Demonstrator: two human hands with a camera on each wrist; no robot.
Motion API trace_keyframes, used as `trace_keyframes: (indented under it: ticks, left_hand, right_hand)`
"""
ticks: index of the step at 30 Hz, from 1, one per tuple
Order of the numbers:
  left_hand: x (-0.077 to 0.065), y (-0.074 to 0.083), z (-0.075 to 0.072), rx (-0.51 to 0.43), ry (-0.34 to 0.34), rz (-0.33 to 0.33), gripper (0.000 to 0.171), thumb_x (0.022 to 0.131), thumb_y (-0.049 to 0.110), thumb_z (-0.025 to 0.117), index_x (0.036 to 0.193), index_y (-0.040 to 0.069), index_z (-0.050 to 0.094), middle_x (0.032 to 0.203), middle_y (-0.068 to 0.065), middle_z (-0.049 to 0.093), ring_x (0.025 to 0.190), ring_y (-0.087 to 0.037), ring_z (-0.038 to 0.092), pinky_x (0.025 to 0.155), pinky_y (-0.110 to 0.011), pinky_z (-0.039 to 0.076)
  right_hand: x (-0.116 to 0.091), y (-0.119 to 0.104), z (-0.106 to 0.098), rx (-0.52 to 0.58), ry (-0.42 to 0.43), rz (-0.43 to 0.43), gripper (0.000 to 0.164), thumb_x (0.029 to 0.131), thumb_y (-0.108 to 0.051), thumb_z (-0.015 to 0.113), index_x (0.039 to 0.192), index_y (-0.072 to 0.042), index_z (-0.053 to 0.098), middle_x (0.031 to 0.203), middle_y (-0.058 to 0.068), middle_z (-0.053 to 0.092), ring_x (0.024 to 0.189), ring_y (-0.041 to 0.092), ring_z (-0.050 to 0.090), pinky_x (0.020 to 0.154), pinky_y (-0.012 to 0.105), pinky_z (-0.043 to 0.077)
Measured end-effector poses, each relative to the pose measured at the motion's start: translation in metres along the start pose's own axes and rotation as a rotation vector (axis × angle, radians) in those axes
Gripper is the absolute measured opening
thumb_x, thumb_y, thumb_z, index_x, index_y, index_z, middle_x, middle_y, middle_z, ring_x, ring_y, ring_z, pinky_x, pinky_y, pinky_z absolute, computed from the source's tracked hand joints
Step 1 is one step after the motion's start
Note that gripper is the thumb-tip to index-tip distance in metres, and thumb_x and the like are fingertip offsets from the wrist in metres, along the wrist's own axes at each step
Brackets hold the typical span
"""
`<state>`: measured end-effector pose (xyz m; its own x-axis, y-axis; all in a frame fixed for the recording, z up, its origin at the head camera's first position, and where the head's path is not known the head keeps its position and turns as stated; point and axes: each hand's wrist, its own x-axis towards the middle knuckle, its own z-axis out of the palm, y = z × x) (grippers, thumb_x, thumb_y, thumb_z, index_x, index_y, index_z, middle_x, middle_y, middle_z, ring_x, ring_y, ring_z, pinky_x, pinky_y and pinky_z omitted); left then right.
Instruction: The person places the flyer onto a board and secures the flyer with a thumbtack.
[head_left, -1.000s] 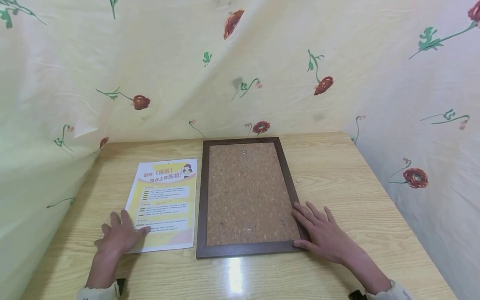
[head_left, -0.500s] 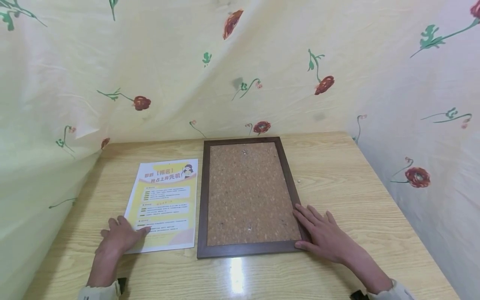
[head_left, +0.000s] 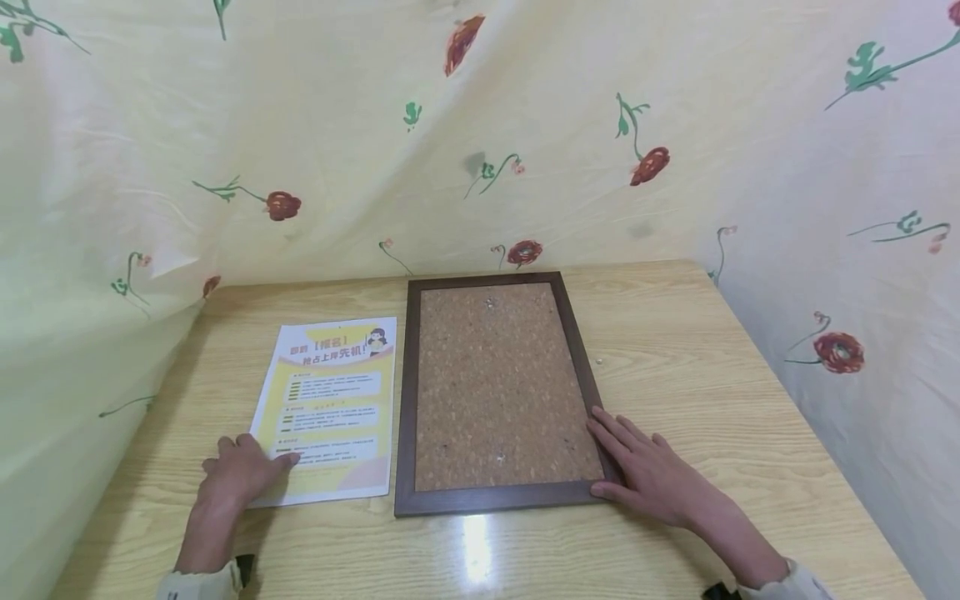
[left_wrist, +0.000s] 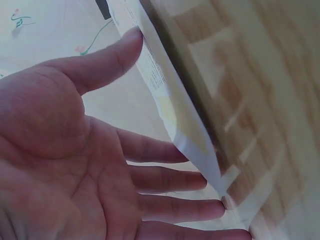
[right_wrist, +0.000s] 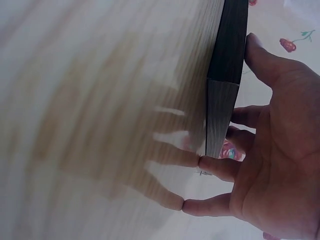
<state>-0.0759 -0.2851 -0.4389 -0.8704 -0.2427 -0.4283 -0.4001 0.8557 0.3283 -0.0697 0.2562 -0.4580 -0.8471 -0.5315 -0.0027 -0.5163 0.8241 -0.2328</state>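
A yellow-and-white printed poster sheet (head_left: 333,417) lies at the left of the head view. My left hand (head_left: 238,473) is at its lower left edge, thumb resting on the print and fingers reaching past the edge to the tabletop. In the left wrist view the sheet's edge (left_wrist: 177,115) runs between thumb and fingers, which are fairly straight. To the right of the sheet lies a cork board (head_left: 502,392) with a dark wooden frame. My right hand (head_left: 651,471) touches its lower right corner, thumb on the bottom rail and straight fingers along the right side.
Both things lie flat on a light wood-grain table (head_left: 675,333). A floral cloth (head_left: 360,125) hangs behind it and at both sides. Shiny specks, perhaps pins, show on the cork. A tiny clear thing (head_left: 599,362) sits right of the frame.
My left fingers have drawn in slightly at the sheet's edge since a second ago. The sheet, the cork board and my right hand stay in place.
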Motion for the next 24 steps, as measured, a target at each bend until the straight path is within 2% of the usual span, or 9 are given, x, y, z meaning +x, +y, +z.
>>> trace_keyframes:
  ticks: [7, 13, 17, 24]
  left_hand:
    - [0.0008, 0.0036, -0.0053, -0.037, 0.054, 0.022, 0.061, 0.094, 0.025, 0.063, 0.117, -0.025, 0.036, 0.101, -0.038, 0.042, 0.084, -0.047, 0.049, 0.065, -0.050, 0.046]
    - [0.0026, 0.0025, -0.0071, -0.025, 0.098, 0.049, 0.035, 0.093, 0.007, 0.051, 0.108, -0.023, 0.043, 0.089, -0.029, 0.048, 0.074, -0.037, 0.050, 0.057, -0.040, 0.044]
    - [0.0018, 0.0029, -0.0066, -0.049, 0.139, 0.068, 0.027, 0.092, 0.002, 0.047, 0.104, -0.021, 0.047, 0.084, -0.025, 0.050, 0.071, -0.033, 0.050, 0.054, -0.038, 0.043]
    - [-0.0023, 0.0082, -0.0072, -0.162, 0.191, 0.115, 0.016, 0.095, 0.000, 0.042, 0.103, -0.013, 0.045, 0.083, -0.026, 0.055, 0.068, -0.030, 0.052, 0.052, -0.035, 0.042]
  right_hand:
    - [-0.0001, -0.0004, -0.0005, -0.002, 0.001, 0.001, 0.079, 0.093, -0.055, 0.059, 0.152, -0.007, 0.038, 0.160, 0.011, 0.028, 0.135, 0.042, 0.041, 0.090, 0.069, 0.042]
    - [-0.0006, -0.0007, -0.0002, 0.003, 0.005, -0.002, 0.078, 0.093, -0.055, 0.059, 0.152, -0.007, 0.038, 0.160, 0.011, 0.028, 0.134, 0.043, 0.042, 0.089, 0.070, 0.041]
    - [-0.0008, -0.0002, 0.0001, 0.004, 0.004, 0.000, 0.078, 0.093, -0.056, 0.059, 0.152, -0.008, 0.038, 0.160, 0.011, 0.028, 0.134, 0.044, 0.041, 0.089, 0.071, 0.041]
    - [-0.0003, 0.0010, 0.0007, 0.006, -0.002, 0.005, 0.079, 0.093, -0.056, 0.058, 0.152, -0.008, 0.038, 0.160, 0.011, 0.028, 0.134, 0.044, 0.041, 0.089, 0.071, 0.041]
